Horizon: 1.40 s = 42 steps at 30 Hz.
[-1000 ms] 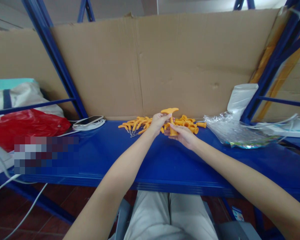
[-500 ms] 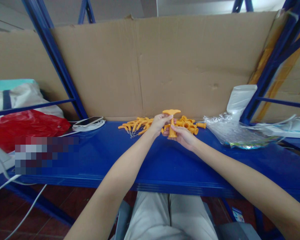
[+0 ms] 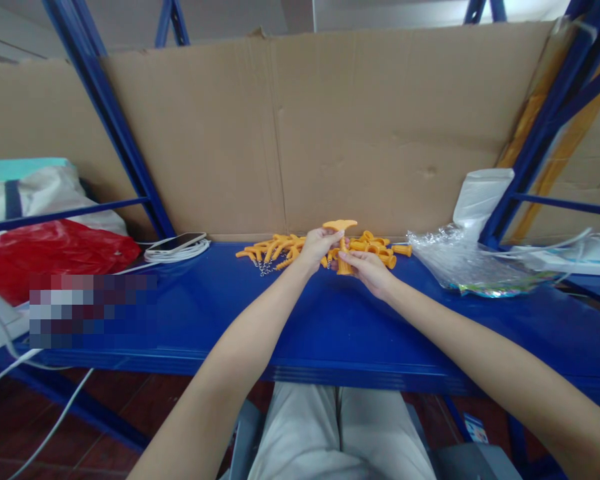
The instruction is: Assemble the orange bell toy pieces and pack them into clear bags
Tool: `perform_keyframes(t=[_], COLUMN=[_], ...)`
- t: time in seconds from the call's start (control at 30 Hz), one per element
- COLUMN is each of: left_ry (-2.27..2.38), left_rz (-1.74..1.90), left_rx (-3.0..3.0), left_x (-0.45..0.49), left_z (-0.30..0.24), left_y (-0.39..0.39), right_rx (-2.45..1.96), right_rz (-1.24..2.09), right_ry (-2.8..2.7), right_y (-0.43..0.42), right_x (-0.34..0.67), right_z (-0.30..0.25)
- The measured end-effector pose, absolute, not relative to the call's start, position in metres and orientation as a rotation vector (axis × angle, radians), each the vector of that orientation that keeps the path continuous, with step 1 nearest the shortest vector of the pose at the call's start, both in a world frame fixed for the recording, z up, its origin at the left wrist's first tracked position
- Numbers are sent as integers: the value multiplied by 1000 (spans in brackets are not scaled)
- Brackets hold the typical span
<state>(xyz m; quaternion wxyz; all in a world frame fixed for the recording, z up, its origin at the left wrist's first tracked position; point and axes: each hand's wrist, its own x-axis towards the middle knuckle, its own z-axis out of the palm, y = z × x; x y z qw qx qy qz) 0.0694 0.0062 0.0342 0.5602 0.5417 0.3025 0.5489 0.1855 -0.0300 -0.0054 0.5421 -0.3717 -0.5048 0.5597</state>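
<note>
Over the blue shelf, both hands hold an upright orange corkscrew in two parts. My left hand (image 3: 320, 247) is closed around the upper part, a corkscrew handle (image 3: 340, 225) with a wide T-shaped top. Lower down, my right hand (image 3: 367, 269) pinches the corkscrew sleeve (image 3: 345, 269), whose flared end points down. Fingers hide how far the parts overlap. Behind my left wrist lies a pile of orange handles (image 3: 279, 245) with metal spirals. Loose orange sleeves (image 3: 375, 248) are heaped behind my right hand.
A phone (image 3: 183, 241) rests on a coiled white cable (image 3: 193, 253) at the left, near a red plastic bag (image 3: 60, 250). Clear plastic wrap (image 3: 450, 260) lies at the right. Cardboard (image 3: 360, 127) backs the blue shelf (image 3: 190, 313), between blue metal posts.
The T-shaped top has shifted slightly left and turned a little. My right fingers have changed their hold on the sleeve slightly. Both hands stay in nearly the same place.
</note>
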Motion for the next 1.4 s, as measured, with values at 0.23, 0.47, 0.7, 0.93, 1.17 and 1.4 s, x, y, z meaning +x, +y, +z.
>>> perform_keyframes(t=[0.23,0.47,0.7,0.93,1.17,1.4], left_ry=[687,687,686,722,731,706], left_rz=[1241,1238,1207,1107,1033,1046], left_rx=[1290,1261,1273,1270,1379,1417], left_x=[69,69,67,56,54,55], left_z=[37,34,32,26,21,21], left_y=[3,4,8,19,21,20], right_rx=[-827,-795,-770,-902,-900,-926], right_rz=[1329,1395,1450,1470,1460,1435], right_ry=[-1259,-1261,-1249,-1270,-1292,-1299], right_y=[-32,-32,-27,-29,-29,-29], right_x=[186,188,191,190,190,191], right_z=[-4,-2,-7,-9,-8,-7])
